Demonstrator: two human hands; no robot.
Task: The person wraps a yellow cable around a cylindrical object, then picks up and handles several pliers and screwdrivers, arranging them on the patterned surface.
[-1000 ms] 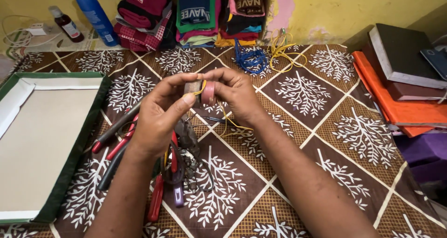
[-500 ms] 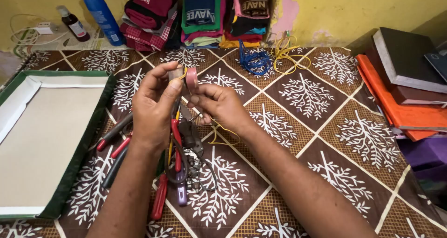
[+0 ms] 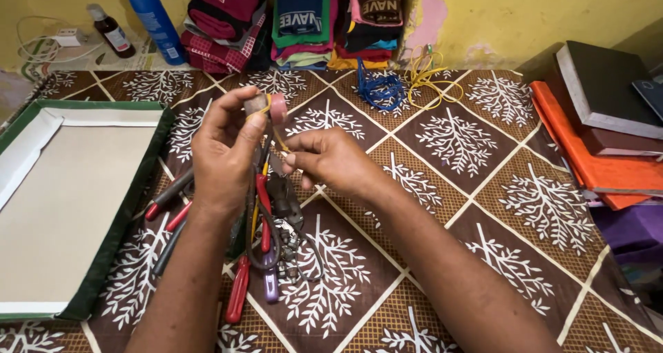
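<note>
— What took up most of the view?

— A brown cloth with white tree prints covered the table. On its left edge lay a shallow green-rimmed tray, and a stack of books sat at the right. Folded clothes were piled against the yellow wall, with a blue bottle beside them.

— And nearer the middle?

— Coils of blue wire and yellow wire lay touching each other just in front of the clothes. A heap of red-handled tools lay under the hands.

— What were the hands doing?

— The left hand was raised above the tools, thumb and fingers pinched around a small pink roll of tape, held upright. The right hand was just beside it, lower down, its fingertips pressed together on a thin yellow strand running down from the roll.

— Was the strand taut?

— I couldn't tell; it was too thin to see.
</note>
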